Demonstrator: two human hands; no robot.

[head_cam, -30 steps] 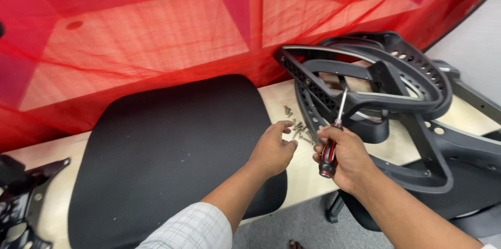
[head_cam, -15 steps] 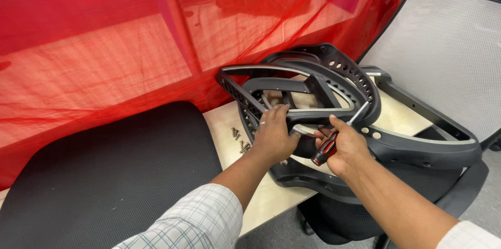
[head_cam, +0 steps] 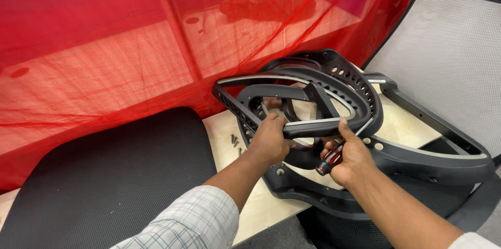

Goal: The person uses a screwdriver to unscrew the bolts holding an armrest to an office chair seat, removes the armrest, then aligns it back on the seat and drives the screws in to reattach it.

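Note:
A black plastic chair armrest frame (head_cam: 292, 90) rests on the black chair back frame (head_cam: 412, 150) on a light wooden table (head_cam: 224, 144). My left hand (head_cam: 269, 139) grips the lower bar of the armrest frame. My right hand (head_cam: 349, 157) holds a screwdriver with a red and black handle (head_cam: 330, 161) and also presses against the same bar with the thumb on top. Several small screws (head_cam: 235, 140) lie on the table just left of my left hand.
A black fabric seat cushion (head_cam: 109, 181) lies at the left on the table. A grey mesh backrest (head_cam: 449, 56) stands at the right. A red mesh curtain (head_cam: 130, 40) hangs behind the table.
The view has moved closer and rightward. My left hand went from near the screws up to the armrest bar and closed on it. My right hand now presses the same bar, screwdriver still in it.

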